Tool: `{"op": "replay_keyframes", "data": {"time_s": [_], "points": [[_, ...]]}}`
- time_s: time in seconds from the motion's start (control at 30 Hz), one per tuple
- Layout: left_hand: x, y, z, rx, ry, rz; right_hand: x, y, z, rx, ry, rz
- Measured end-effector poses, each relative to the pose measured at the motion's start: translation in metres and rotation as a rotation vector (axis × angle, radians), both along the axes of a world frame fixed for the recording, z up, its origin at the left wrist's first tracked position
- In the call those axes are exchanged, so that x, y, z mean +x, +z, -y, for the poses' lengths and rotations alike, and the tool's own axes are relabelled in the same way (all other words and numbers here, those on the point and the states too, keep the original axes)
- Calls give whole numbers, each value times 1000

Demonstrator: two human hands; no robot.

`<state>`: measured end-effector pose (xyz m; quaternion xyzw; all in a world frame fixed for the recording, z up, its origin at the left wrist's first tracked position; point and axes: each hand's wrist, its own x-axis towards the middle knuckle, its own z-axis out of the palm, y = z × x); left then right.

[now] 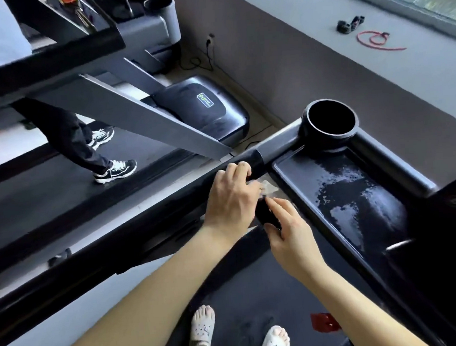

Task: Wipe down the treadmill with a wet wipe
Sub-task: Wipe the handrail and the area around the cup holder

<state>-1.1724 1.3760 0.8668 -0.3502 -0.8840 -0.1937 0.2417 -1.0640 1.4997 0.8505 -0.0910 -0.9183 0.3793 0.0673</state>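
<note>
The treadmill's black left handrail [123,231] runs diagonally from lower left up to the console tray [358,201] and its round cup holder [328,120]. My left hand [231,197] wraps over the rail close to the tray, fingers curled round it, with a crumpled white wet wipe [268,187] caught under the palm and sticking out on the right. My right hand [290,230] sits just below, its thumb and fingers curled round the underside of the rail and a fingertip touching the wipe's edge. The tray surface shows wet streaks.
Another person in black trousers and sneakers [114,170] walks on the neighbouring treadmill at left. My feet in white clogs [204,328] stand on the belt, with a red item [323,321] lying beside them. A grey windowsill ledge [320,39] at upper right bears a red cord [374,41].
</note>
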Motion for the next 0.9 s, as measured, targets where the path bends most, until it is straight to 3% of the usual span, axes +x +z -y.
{"op": "replay_keyframes", "data": {"time_s": [0.07,0.17,0.27,0.33,0.4,0.53,0.63,0.7,0.83,0.9], "points": [[-2,-7,-1,-58,-28,61,2,0,0,13,7,10],[28,-17,14,10,-163,278,4,-1,3,-23,8,-15],[43,-5,18,227,-149,556,2,2,2,-98,-26,-29],[25,10,9,371,-46,509,-1,3,0,-176,-100,-32],[-1,17,-2,279,-27,368,-2,6,-3,-303,-201,-24],[-16,9,-21,-182,-207,252,2,10,-2,-330,-258,-54],[1,4,-13,-177,-346,300,3,14,-2,-299,-278,-110],[15,10,-3,-32,-334,483,-1,18,-1,-353,-288,-90],[21,30,6,408,-97,1129,-20,23,-8,-317,-256,19],[18,32,10,571,28,1231,-24,29,-11,-283,-312,15]]}}
